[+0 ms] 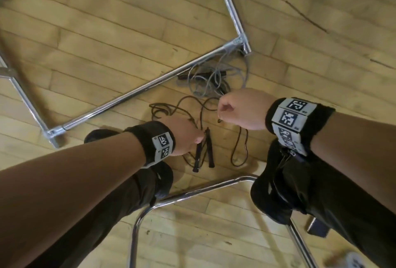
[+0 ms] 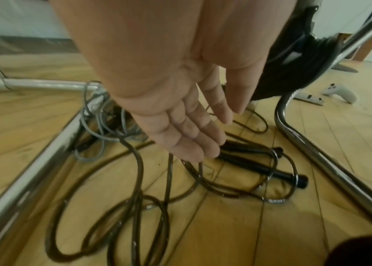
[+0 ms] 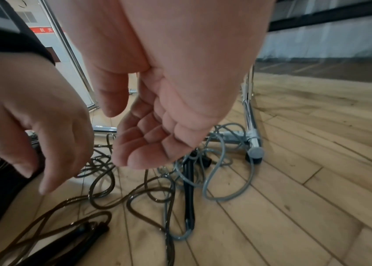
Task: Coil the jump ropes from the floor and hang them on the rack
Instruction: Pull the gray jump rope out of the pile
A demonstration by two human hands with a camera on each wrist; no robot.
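Left hand: your left hand [image 2: 180, 126] hangs with straight, relaxed fingers, holding nothing, just above the black handles [image 2: 260, 167] at centre frame.
Right hand: your right hand [image 3: 157, 136] is loosely cupped and empty, above the tangle at frame centre.
Brown rope: the brown rope [image 2: 134, 198] lies in loose overlapping loops on the wooden floor [image 1: 107, 42], lower centre of the head view; its two handles lie side by side, long axes running from upper left to lower right in the left wrist view.
Grey rope: the grey rope [image 1: 205, 79] is bunched against the corner of the chrome rack base [image 1: 128, 94], above the brown one.
Handling: judge both cords light, limp and springy; loops will likely snag each other.
Hold point: take both handles together, then gather cord in even loops.
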